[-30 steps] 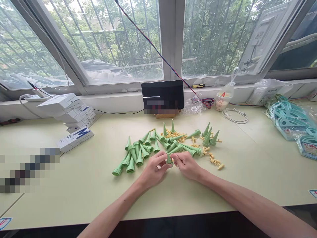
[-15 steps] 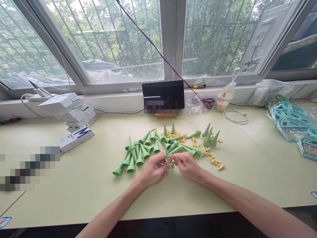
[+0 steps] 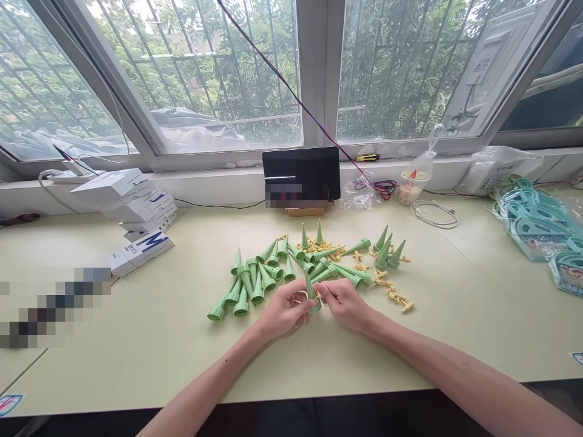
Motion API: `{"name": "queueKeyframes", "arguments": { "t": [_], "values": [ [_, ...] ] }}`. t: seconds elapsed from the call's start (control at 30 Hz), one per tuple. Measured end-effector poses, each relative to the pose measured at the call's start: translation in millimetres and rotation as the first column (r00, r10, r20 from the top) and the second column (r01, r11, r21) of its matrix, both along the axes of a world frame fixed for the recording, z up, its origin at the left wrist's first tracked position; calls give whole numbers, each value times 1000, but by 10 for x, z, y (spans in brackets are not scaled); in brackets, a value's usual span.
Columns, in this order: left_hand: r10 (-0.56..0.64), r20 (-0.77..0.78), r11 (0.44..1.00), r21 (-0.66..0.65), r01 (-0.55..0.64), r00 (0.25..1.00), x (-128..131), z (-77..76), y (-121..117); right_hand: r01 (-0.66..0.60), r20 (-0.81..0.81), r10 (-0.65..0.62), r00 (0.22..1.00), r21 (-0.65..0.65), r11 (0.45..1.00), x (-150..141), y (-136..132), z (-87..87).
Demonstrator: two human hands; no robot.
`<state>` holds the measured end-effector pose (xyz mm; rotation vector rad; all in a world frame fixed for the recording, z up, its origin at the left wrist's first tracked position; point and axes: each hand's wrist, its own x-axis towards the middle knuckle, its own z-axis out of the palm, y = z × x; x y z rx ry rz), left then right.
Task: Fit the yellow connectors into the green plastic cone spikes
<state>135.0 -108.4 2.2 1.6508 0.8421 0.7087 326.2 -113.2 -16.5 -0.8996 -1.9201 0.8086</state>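
My left hand is closed around a green plastic cone, its tip up and slightly tilted. At the cone's side, my right hand pinches a small yellow plastic piece, mostly covered by the fingers. Just beyond the hands lies a pile of green cones, many on their sides with hollow ends showing. Loose yellow pieces are heaped behind that pile. More yellow pieces are scattered at the right, near several upright green cones.
A dark screen stands at the back beside crumpled clear plastic. White boxes are stacked at the left. Towards the right are a bagged cup, a coiled white cable and turquoise items in clear bags. A yellow cutter rests on the sill.
The cone in my left hand has tipped up, so more of its length shows than a second ago. Both hands stay close together in nearly the same place.
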Motion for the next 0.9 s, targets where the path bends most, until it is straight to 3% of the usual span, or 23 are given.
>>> {"name": "queueKeyframes", "arguments": {
  "t": [0.07, 0.17, 0.27, 0.37, 0.43, 0.9],
  "values": [
    [-40, 33, 993, -112, 43, 999, -10, -11, 7, 2, 4, -2, 1000, 1, 1000, 3, 1, -3],
    [-34, 23, 994, -99, 37, 999, -9, -6, 7, 4, 7, -4, 1000, 5, 1000, 4, 2, -3],
    [37, -47, 995, 98, -32, 998, 4, 13, -1, 0, 3, 0, 1000, -7, 1000, 4, 2, -5],
    [90, -117, 947, 317, -49, 989, 7, 22, -9, 9, -14, -9, 1000, -27, 1000, 0, 0, -10],
    [87, -146, 926, 377, -26, 985, 1, 17, -13, 13, -20, -14, 1000, -31, 999, -2, -2, -11],
    [81, -139, 938, 344, -29, 987, 20, 26, -15, 6, -25, -7, 1000, -21, 1000, -7, -2, 1]
  ]
}}
